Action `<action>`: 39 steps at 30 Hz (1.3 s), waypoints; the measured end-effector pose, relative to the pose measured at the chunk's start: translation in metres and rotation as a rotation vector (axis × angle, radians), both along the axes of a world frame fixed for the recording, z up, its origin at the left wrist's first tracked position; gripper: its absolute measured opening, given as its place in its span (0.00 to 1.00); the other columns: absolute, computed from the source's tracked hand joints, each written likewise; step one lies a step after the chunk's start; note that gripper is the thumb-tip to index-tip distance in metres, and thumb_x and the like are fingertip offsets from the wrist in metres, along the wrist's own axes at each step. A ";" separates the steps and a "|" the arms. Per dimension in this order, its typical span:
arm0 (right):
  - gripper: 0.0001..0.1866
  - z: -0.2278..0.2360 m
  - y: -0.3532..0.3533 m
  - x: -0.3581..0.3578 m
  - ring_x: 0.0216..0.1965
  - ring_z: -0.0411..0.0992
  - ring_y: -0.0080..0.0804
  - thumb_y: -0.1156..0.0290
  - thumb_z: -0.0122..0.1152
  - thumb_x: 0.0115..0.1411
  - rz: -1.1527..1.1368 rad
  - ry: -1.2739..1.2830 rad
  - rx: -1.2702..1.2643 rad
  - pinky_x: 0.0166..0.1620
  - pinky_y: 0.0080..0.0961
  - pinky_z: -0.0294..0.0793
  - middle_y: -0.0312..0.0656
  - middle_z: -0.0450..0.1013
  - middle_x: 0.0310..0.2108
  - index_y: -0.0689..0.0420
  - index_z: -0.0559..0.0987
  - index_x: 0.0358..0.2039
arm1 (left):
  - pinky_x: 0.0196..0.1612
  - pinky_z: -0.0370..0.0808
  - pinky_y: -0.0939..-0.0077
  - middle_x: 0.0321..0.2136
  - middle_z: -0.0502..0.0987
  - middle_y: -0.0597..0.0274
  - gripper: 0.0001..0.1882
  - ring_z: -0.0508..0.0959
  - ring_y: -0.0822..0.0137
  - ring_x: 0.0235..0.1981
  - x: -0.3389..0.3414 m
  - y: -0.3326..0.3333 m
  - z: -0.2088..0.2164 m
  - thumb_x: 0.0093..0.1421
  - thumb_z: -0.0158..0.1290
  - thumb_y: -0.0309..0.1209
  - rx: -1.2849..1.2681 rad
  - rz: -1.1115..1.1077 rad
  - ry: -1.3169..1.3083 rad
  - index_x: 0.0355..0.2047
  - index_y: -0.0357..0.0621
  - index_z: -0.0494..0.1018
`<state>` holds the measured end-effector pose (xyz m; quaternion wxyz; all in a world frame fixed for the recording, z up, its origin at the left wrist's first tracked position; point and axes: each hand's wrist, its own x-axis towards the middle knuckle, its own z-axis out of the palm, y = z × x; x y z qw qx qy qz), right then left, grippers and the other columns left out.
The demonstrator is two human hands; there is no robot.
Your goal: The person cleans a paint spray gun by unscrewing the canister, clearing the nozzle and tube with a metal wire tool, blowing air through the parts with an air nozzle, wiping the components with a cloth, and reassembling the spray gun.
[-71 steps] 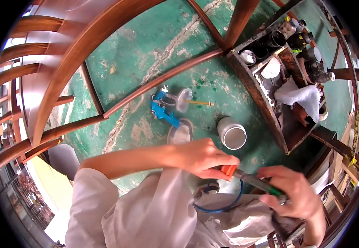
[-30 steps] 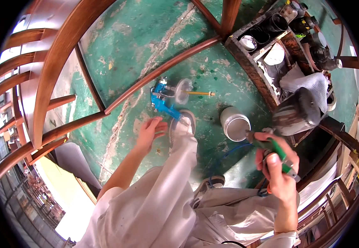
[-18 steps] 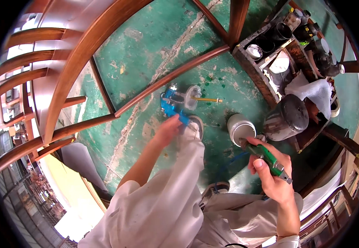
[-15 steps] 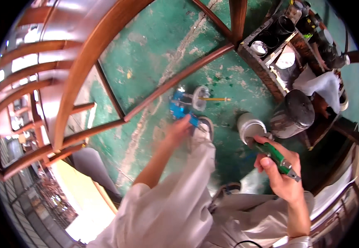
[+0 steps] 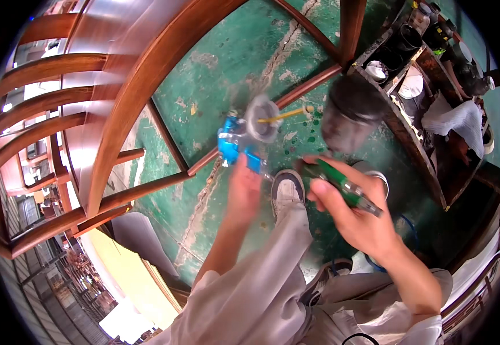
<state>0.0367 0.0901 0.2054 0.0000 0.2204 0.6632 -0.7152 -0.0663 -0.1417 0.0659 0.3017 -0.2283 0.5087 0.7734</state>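
My left hand (image 5: pixel 244 187) is closed around the handle of a blue spray gun (image 5: pixel 228 142). A round whitish cup (image 5: pixel 262 119), smeared by motion, sits at the gun's far end. From that cup a thin yellow stick (image 5: pixel 290 115) points right. My right hand (image 5: pixel 353 210) grips a green spray gun (image 5: pixel 342 181), its metal end pointing toward my wrist. Beyond my right fingers, a dark, paint-stained cup (image 5: pixel 350 115) with a black lid is blurred. It appears joined to the green gun, but the joint is unclear. A pale pot (image 5: pixel 379 175) stands on the floor, partly behind my right hand.
Curved brown wooden furniture frames (image 5: pixel 126 95) fill the left, with a rail (image 5: pixel 304 86) crossing ahead. At right is a worn wooden tray (image 5: pixel 402 123) with jars and a grey cloth (image 5: pixel 456 123). My shoe (image 5: pixel 288 192) rests on the stained green floor (image 5: pixel 204 75).
My right hand has moved left and slightly up with the green spray gun, away from above the pale pot. The dark cup shifted left too. The blue spray gun has moved slightly left.
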 end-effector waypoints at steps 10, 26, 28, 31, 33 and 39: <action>0.20 -0.070 -0.032 -0.132 0.23 0.69 0.18 0.59 0.62 0.66 -0.281 0.020 -0.167 0.28 0.24 0.71 0.44 0.78 0.23 0.66 0.80 0.45 | 0.56 0.77 0.69 0.45 0.80 0.60 0.12 0.79 0.65 0.48 -0.135 0.024 -0.041 0.64 0.62 0.37 -0.101 0.312 0.322 0.42 0.47 0.73; 0.20 -0.112 -0.039 -0.156 0.23 0.75 0.20 0.56 0.62 0.66 -0.302 0.026 -0.444 0.28 0.22 0.73 0.38 0.78 0.22 0.64 0.82 0.32 | 0.58 0.76 0.72 0.52 0.78 0.58 0.16 0.78 0.66 0.52 -0.126 -0.004 -0.055 0.66 0.59 0.36 -0.114 0.277 0.252 0.49 0.41 0.72; 0.22 -0.110 -0.038 -0.155 0.24 0.74 0.19 0.54 0.61 0.66 -0.275 -0.003 -0.546 0.27 0.20 0.71 0.37 0.78 0.21 0.64 0.81 0.29 | 0.57 0.76 0.73 0.53 0.78 0.59 0.16 0.78 0.68 0.52 -0.117 -0.008 -0.049 0.69 0.55 0.38 -0.089 0.241 0.208 0.50 0.41 0.73; 0.22 -0.116 -0.043 -0.153 0.21 0.72 0.18 0.53 0.61 0.67 -0.310 -0.036 -0.617 0.24 0.18 0.68 0.36 0.78 0.21 0.62 0.81 0.28 | 0.54 0.78 0.75 0.50 0.79 0.61 0.17 0.78 0.72 0.51 -0.101 -0.004 -0.042 0.70 0.52 0.39 0.119 0.136 0.245 0.52 0.40 0.72; 0.23 -0.113 -0.046 -0.149 0.20 0.71 0.18 0.52 0.60 0.67 -0.316 -0.063 -0.665 0.23 0.19 0.66 0.36 0.78 0.21 0.61 0.82 0.27 | 0.55 0.77 0.73 0.50 0.79 0.60 0.17 0.78 0.69 0.52 -0.097 -0.007 -0.042 0.71 0.51 0.39 0.224 0.160 0.219 0.51 0.40 0.72; 0.23 -0.115 -0.053 -0.146 0.18 0.69 0.17 0.51 0.60 0.67 -0.336 -0.080 -0.768 0.19 0.20 0.61 0.35 0.77 0.20 0.58 0.82 0.26 | 0.53 0.79 0.73 0.48 0.79 0.64 0.17 0.81 0.71 0.47 -0.080 0.015 -0.013 0.72 0.49 0.41 0.301 0.073 0.231 0.53 0.43 0.71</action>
